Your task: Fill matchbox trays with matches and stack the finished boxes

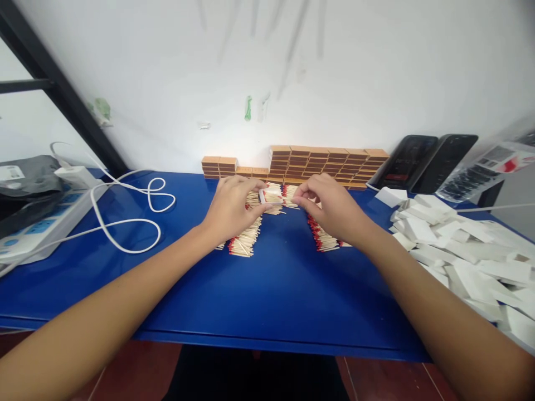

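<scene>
My left hand (235, 203) grips a small white matchbox tray (262, 195) between thumb and fingers, with matches (273, 197) lying in it. Just to its right, my right hand (326, 203) is closed in a pinch, thumb against fingertips, close to the tray's right end. What sits in that pinch is too small to make out. Loose red-tipped matches (244, 244) are heaped under and in front of my left hand. A second heap of matches (324, 236) lies below my right hand, partly covered by it.
Stacked brown matchboxes (326, 164) line the wall. On the right are a pile of white trays (468, 239), two phones (407, 161) and a clear plastic bottle (472, 172). A power strip (42, 223) and looped white cable (125, 220) occupy the left of the blue table (267, 301).
</scene>
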{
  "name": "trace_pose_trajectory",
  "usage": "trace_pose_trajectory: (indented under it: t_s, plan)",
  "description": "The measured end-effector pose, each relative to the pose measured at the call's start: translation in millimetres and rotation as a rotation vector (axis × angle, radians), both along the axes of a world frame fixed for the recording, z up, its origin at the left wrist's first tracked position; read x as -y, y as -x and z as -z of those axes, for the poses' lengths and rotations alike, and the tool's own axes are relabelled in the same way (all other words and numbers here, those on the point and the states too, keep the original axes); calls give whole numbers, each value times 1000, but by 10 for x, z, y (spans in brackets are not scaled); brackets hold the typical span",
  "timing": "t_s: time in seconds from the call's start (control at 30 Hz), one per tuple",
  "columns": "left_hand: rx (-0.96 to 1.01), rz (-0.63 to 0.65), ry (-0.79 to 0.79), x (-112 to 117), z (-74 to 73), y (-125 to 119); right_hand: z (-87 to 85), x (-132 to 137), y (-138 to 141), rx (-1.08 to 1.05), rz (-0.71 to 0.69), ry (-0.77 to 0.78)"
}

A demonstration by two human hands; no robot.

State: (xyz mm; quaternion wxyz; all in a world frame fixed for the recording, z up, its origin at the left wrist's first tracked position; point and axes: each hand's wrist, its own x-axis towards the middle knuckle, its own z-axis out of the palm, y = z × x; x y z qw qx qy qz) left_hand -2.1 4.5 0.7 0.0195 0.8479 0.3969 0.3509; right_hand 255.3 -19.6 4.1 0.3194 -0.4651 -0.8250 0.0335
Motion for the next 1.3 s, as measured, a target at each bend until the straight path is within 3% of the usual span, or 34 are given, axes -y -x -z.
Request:
trace_pose_trajectory:
  t_s: [0.2,0.43,0.63,0.77,0.93,1.1,1.3]
  plan:
    - [-4,109,5,108,4,-69,6,40,90,1,-47,-46]
    - [0,124,12,94,10,-61,35,51,87,10,-72,-45]
    - [41,11,13,54,-28,-33,21,45,87,-63,35,-74]
    - [82,-113,-8,12,-31,-16,181,-13,87,64,34,-37]
    - [88,-132,-16,2,-28,-8,344,-65,149,211,64,47]
    - [70,-142,-20,17,-31,-11,307,-75,147,314,112,51]
    - [55,-153,-13,13,-27,-8,240,-102,-97,385,137,31]
